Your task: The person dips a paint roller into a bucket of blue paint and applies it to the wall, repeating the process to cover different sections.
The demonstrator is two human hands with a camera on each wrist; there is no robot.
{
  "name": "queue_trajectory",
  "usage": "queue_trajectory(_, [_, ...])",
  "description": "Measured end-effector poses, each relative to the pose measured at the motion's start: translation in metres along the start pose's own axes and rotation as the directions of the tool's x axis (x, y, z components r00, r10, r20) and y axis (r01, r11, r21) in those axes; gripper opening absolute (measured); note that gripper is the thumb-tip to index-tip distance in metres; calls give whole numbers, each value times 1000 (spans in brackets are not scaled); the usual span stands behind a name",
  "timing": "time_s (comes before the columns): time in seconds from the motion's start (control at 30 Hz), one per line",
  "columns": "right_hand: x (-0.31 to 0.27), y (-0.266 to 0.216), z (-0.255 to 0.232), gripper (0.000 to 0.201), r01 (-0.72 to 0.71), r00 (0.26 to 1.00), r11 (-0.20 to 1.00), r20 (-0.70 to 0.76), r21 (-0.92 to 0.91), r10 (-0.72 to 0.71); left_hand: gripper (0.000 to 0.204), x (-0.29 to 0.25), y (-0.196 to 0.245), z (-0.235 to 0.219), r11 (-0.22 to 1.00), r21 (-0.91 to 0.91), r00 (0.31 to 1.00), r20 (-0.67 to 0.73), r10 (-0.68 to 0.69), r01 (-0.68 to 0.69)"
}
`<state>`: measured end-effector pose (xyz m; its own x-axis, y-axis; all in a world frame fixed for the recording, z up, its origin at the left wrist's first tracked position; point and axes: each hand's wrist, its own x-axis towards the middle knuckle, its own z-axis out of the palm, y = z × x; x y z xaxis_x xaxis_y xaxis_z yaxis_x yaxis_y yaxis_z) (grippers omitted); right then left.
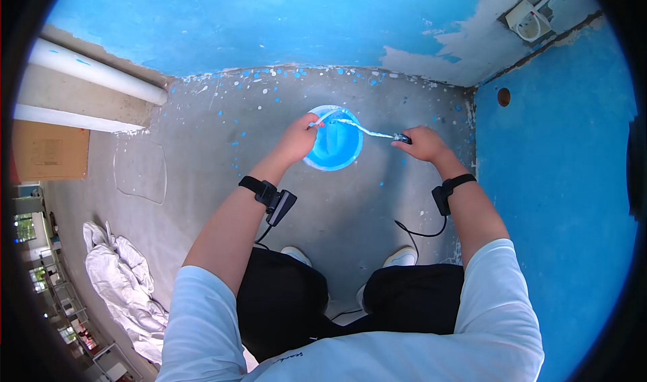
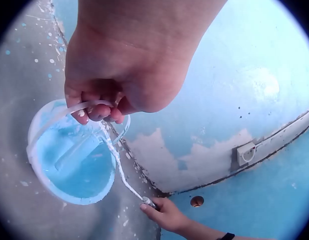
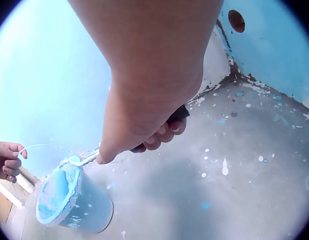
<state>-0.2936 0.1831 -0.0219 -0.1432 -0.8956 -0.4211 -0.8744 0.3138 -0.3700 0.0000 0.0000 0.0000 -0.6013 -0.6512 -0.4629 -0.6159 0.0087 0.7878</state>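
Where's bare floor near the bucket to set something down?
Floor between bucket and shoes; paint-flecked floor between white pipe and left hand. Crowded: bucket mouth, with roller inside, bucket handle in left hand, roller rod running to right hand.

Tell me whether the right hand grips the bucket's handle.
No; the left hand grips the white handle of the bucket, while the right hand holds a paint-coated rod.
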Motion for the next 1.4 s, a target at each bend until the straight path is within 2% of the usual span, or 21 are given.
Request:
queue_trajectory(0.07, [-2, 1, 1, 47, -27, 999, 1000, -20, -16, 27, 22, 0, 1, 2, 999, -19, 999, -21, 29, -30])
queue_trajectory(0.17, [1, 0, 4, 45, 30, 996, 997, -84, -78, -37, 22, -4, 2, -2, 1000, 5, 1000, -19, 7, -7])
queue_trajectory(0.3, [6, 0, 4, 45, 19, 997, 999, -73, -39, -22, 22, -3, 6, -3, 997, 16, 997, -33, 69, -69])
queue_trajectory(0.37, [6, 5, 3, 45, 38, 997, 996, -66, -81, -44, 22, -4, 10, -1, 999, 32, 1000, -21, 12, -12])
queue_trajectory(0.47, [1, -3, -4, 45, -16, 999, 1000, -30, 16, 16, 22, -2, 4, -1, 998, 23, 998, -22, 58, -57])
queue_trajectory(0.8, [2, 7, -3, 46, -47, 997, 999, -58, -23, 46, 20, 1, 4, 2, 1000, 20, 1000, -28, 13, -13])
queue_trajectory(0.87, [1, 2, -8, 46, -65, 998, 997, 7, 41, 64, 19, 0, 2, 2, 994, 3, 993, -38, 108, -108])
queue_trajectory(0.97, [5, 12, 0, 45, -45, 998, 999, -30, 16, 46, 19, -3, 8, 1, 994, 42, 994, -39, 99, -97])
queue_trajectory(1.1, [3, 6, -3, 44, -60, 998, 997, 0, 54, 61, 19, -2, 4, 1, 995, 35, 995, -30, 90, -89])
queue_trajectory(1.17, [6, 12, -1, 44, -75, 997, 997, -16, 21, 75, 21, 0, 5, 2, 999, 21, 999, -43, 33, -32])
queue_trajectory(1.3, [3, 6, -4, 45, -78, 997, 996, 14, 52, 77, 20, 0, 2, 2, 999, 29, 999, -29, 39, -39])
queue_trajectory(1.4, [3, 10, -2, 45, -51, 999, 998, -16, 33, 52, 20, 0, 4, 2, 1000, 0, 999, -20, 28, -28])
